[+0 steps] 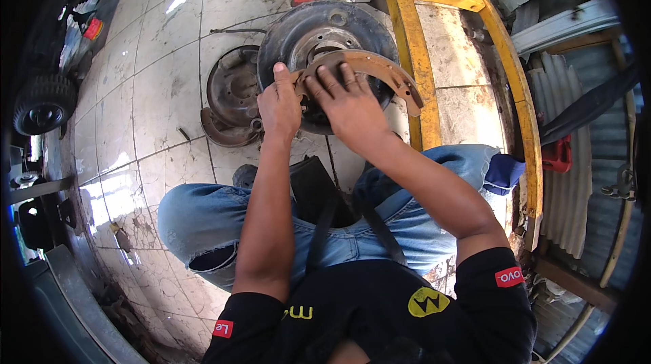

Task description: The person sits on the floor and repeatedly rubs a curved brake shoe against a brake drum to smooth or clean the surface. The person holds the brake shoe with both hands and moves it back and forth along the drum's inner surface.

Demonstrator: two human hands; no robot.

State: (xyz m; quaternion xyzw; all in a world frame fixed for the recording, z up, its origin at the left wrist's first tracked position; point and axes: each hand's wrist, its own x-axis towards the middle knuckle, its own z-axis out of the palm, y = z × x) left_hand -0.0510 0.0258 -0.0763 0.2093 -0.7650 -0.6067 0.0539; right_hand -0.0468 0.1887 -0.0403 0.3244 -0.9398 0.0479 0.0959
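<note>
From where I stand, the rust-brown, crescent-shaped metal brake shoe (374, 65) is located above the large, round, dark metal backing plate (288, 38). The left hand (279, 105) is curled around the shoe's left end, grasping it, thumb raised. The right hand (351, 107) lies across its middle, fingers extended and pressed to the metal; its thumb and the shoe's underside are hidden, so I cannot tell whether it clasps.

Risks, in my judgement: the shoe's free end overhangs to the right, unsupported by either hand; should the left grip slacken, the weight could twist it down. A swing rightward could knock it against the yellow painted steel frame (408, 38); contact there cannot be determined at present. Dropped, it could chip on the pale tiled floor (163, 103) or strike the smaller, round, dark plate (227, 82) lying to the left.
</note>
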